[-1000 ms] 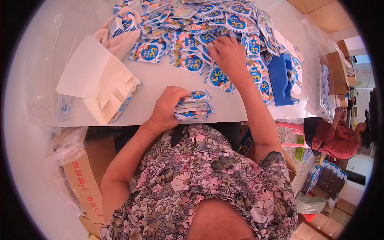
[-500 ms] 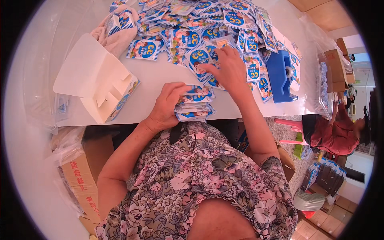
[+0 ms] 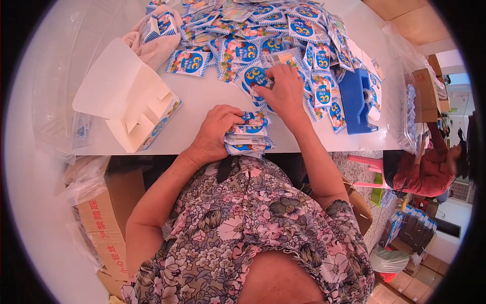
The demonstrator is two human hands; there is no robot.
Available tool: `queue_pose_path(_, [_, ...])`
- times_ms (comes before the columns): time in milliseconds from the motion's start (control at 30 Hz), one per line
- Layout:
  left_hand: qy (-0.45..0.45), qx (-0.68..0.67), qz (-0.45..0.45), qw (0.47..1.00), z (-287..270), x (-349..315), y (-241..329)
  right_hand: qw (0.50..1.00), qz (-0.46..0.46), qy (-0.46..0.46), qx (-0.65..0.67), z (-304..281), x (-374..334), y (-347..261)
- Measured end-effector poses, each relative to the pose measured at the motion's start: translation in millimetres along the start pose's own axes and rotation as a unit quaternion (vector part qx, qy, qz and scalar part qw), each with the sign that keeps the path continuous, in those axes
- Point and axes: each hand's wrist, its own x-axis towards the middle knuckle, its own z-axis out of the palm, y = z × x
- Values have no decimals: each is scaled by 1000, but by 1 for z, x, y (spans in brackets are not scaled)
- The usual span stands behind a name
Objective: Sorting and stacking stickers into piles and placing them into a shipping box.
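Packets (image 3: 238, 50) lie heaped across the far part of our white table (image 3: 195, 99), whose smooth top ends just before our flowered blouse (image 3: 253, 213). Below the edge at left stands a brown cardboard box (image 3: 109, 223); off to the right we see a pink stool (image 3: 372, 162), a co-worker in dark red (image 3: 422, 172) and more cartons stacked on the floor.

Around our work, an open white carton (image 3: 111, 83) sits at left, flap raised, and a pinkish towel (image 3: 149, 54) lies behind it with a few packets on top. To the right of the heap stands a blue tape dispenser (image 3: 356, 104) — packets lie right up against its side. Loose, overlapping packets crowd the spot where our right hand (image 3: 284, 91) reaches.

That hand is half open, thumb and bent fingers at the edge of one packet (image 3: 249, 81); we cannot tell whether they pinch it. Our left hand (image 3: 215, 133) is curled snugly round the left end of a stack of packets (image 3: 251, 133) near the table edge. The packets are flat, glossy and squarish, with blue-striped ends — the towel looks soft, the carton stiff and matt, the plastic sheeting (image 3: 55, 109) at far left clear and creased.
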Motion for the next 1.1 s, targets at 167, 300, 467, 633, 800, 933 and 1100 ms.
queue_pose_path(167, [113,70,37,990,1,-2,5,984,-27,-82,154,-13,-18,-7])
queue_pose_path(300, [30,58,66,996,1,-2,-2,912,133,-259,290,-17,-22,-2])
queue_pose_path(467, [13,-70,-56,996,3,-5,2,999,2,-39,-39,-2,-3,-3])
queue_pose_path(633, [93,77,38,992,2,-2,6,992,-33,-86,87,-10,-7,-15])
queue_pose_path(800, [31,-23,28,999,1,-1,3,849,109,-324,403,-25,-18,2])
queue_pose_path(933, [-2,4,-33,999,-2,-4,2,997,-61,-32,-18,-16,-11,18])
queue_pose_path(1100, [12,-14,33,999,0,-3,3,998,-61,-31,-10,-12,-6,13])
